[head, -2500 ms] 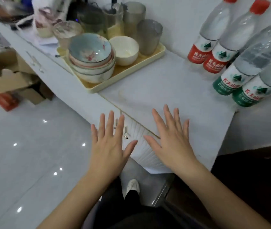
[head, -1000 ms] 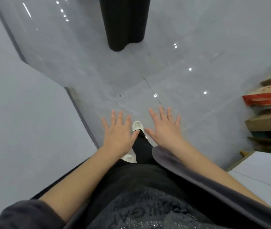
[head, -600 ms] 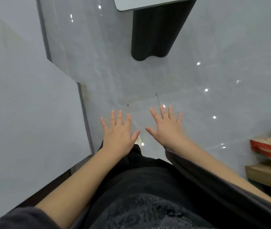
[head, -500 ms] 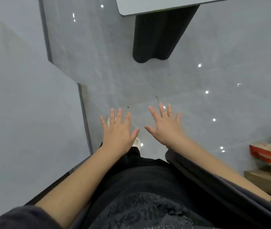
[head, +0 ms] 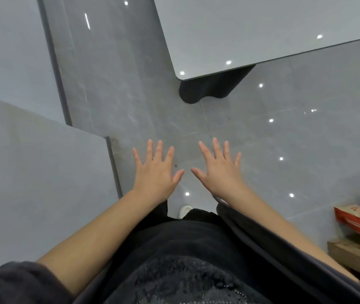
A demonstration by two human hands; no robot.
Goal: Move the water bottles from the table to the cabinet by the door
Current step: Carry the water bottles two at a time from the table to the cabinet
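Floor (head: 262,137): glossy grey tile, dotted with ceiling-light reflections.
Wall panels (head: 32,183): plain grey, at left, edged by a dark skirting strip.
Cardboard boxes (head: 358,242): stacked at right edge; the red-and-tan one lies above a brown one.
White shoe (head: 184,210): toe visible on the floor.
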